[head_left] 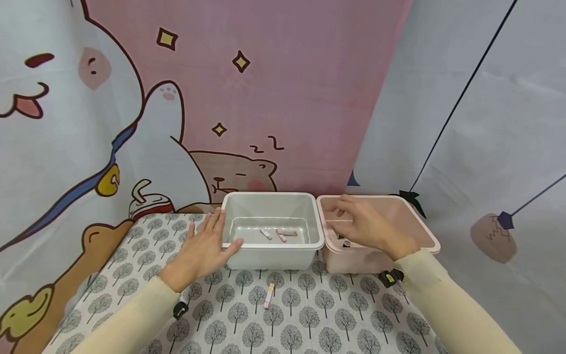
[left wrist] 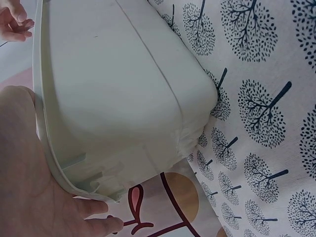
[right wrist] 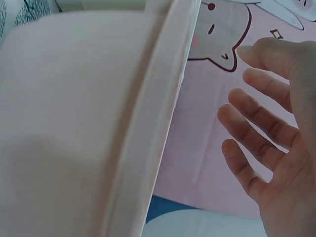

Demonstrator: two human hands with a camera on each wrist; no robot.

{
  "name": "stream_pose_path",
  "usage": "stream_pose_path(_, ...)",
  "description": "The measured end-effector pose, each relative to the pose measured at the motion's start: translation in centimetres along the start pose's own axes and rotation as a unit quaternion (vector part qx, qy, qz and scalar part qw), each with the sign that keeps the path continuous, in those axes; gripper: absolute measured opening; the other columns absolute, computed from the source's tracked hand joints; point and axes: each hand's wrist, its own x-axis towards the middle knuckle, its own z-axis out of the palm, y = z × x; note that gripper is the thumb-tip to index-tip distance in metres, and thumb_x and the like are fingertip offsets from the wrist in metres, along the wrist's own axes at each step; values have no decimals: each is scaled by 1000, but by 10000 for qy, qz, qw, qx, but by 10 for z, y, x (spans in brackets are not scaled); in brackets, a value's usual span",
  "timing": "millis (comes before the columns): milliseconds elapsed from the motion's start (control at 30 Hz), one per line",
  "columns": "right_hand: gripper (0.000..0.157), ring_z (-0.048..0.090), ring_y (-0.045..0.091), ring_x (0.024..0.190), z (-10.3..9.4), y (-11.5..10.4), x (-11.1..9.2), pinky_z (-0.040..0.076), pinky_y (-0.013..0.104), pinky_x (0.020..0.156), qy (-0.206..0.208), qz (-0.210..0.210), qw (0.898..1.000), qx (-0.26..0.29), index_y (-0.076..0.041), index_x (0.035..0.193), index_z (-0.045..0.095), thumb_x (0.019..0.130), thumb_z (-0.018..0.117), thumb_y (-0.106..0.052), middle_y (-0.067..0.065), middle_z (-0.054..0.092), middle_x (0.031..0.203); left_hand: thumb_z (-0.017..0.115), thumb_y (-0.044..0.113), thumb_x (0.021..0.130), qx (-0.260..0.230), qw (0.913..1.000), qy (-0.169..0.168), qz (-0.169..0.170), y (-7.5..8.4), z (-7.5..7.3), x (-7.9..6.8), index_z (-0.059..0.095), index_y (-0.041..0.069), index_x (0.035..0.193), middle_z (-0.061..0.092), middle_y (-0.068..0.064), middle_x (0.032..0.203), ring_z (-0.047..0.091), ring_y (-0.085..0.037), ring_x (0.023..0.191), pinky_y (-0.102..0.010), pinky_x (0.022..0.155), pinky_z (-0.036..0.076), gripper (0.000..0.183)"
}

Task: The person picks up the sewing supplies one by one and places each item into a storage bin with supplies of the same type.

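Observation:
My left hand [head_left: 201,255] rests on the left rim of a white plastic bin [head_left: 269,258], its fingers stretched along the edge. The left wrist view shows that palm against the bin's rim. Inside the bin lie several small pale-pink sticks [head_left: 287,233]. Over a pink plastic bin [head_left: 353,266] hovers my right hand [head_left: 360,226], fingers loosely bent and apart. In the right wrist view nothing shows between those fingers. Small dark-and-white items [head_left: 347,243] lie on the pink bin's floor, partly hidden by this hand.
A pink-and-yellow stick [head_left: 268,296] lies on the tree-print tablecloth [head_left: 239,334] in front of the white bin. The two bins stand side by side. Right behind them hangs a cartoon-print curtain [head_left: 292,98].

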Motion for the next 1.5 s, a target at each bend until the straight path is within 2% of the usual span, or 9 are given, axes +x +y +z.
stream_pose_path(200,34,85,27,100,12,-13,-6,74,43,86,285,-627,9976,7,-8,129,85,97,96,-13,9,83,122,28,85,115,16,10000,13,1,0,-1,1,15,-2,185,8,-21,196,18,-53,181,-86,140,13,112)
stream_pose_path(333,35,84,25,100,18,-23,-14,73,41,86,361,-705,9969,20,-12,131,85,97,95,-16,9,81,119,30,85,115,1,10000,15,2,1,0,1,15,-2,185,8,-21,196,19,-54,181,-86,140,13,113)
stream_pose_path(433,37,79,19,101,23,-28,-22,71,36,85,358,-711,9967,-137,-17,134,84,99,94,-19,4,80,120,31,84,115,-10,10000,17,9,1,0,0,15,-2,185,9,-21,196,19,-54,181,-87,139,14,112)
stream_pose_path(533,38,76,15,96,28,-34,-27,68,32,82,403,-820,9956,-184,-16,132,85,96,97,-20,0,81,120,30,84,115,-17,10000,9,4,1,1,0,15,-2,185,8,-21,196,19,-54,181,-86,139,14,112)
stream_pose_path(667,41,77,17,93,36,-41,-33,69,33,82,522,-1043,9932,-57,-12,128,86,90,100,-17,0,83,119,30,84,115,-29,10000,22,4,1,1,0,15,-3,185,9,-21,196,19,-54,181,-86,139,15,113)
stream_pose_path(833,41,77,15,106,46,-51,-42,71,37,91,682,-1177,9906,-133,-15,126,86,87,102,-17,-2,81,123,32,82,116,-34,10000,22,-4,1,1,0,15,-3,185,8,-21,196,19,-53,181,-86,140,15,111)
stream_pose_path(1133,41,74,7,104,69,-67,-54,66,27,92,454,-1363,9896,-76,-22,130,84,91,100,-21,-8,79,122,35,80,117,-57,10000,7,-5,1,0,1,13,-2,185,7,-21,196,18,-53,181,-85,140,16,109)
stream_pose_path(1367,42,77,8,109,91,-73,-58,68,30,95,317,-1451,9889,-10,-22,129,84,91,100,-23,-8,79,125,34,81,117,-74,10000,-1,-8,0,1,2,13,-2,185,6,-21,196,19,-54,180,-85,140,16,110)
stream_pose_path(1500,43,77,8,114,101,-77,-60,69,31,100,42,-1350,9908,16,-24,133,83,93,98,-28,-9,78,129,34,81,117,-67,10000,-20,-22,0,2,2,12,-2,185,6,-21,196,19,-54,180,-85,140,17,110)
